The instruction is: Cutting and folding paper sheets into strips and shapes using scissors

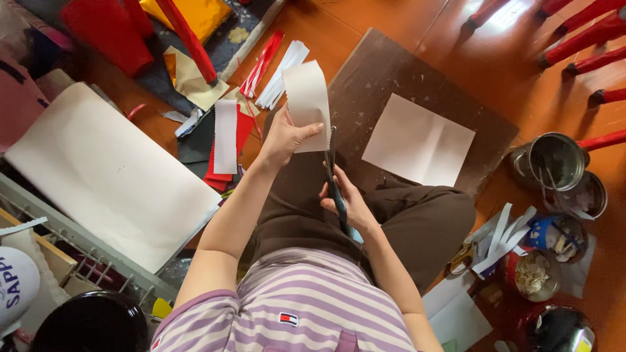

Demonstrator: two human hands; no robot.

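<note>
White paper strip (pixel 306 104), dark brown board (pixel 365 85), orange floor (pixel 521 85), lilac-and-white striped shirt (pixel 306 306).

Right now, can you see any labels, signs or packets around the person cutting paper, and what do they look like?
White round thing with blue letters: bottom left edge, curved and partly cut off.
Small shirt badge: on the striped purple shirt, a tiny rectangle in red, white and dark blue.
No screens or signs show.

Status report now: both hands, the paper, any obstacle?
Left hand grips white paper strip. Right hand holds scissors, blades at strip's lower edge. Nothing blocks the cut.
</note>
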